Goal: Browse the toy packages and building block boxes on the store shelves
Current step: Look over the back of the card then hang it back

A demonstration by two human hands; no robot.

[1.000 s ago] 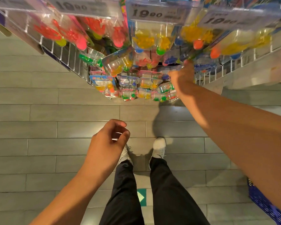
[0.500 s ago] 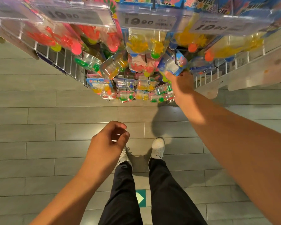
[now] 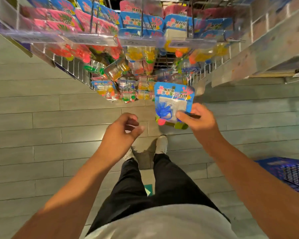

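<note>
Inspect step: right hand [image 3: 199, 120] pinches blue toy pack [image 3: 173, 104] by its lower right edge, off and below the rack [image 3: 76, 69]; left hand [image 3: 122, 131] loosely curled, empty; next likely read, then rehang.

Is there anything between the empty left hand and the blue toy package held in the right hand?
Nothing. In the head view only bare grey floor shows between the left hand and the blue toy package.

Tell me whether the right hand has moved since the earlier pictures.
Yes. The right hand has pulled back from the wire rack toward the person, and now holds a blue toy package above the floor.
</note>
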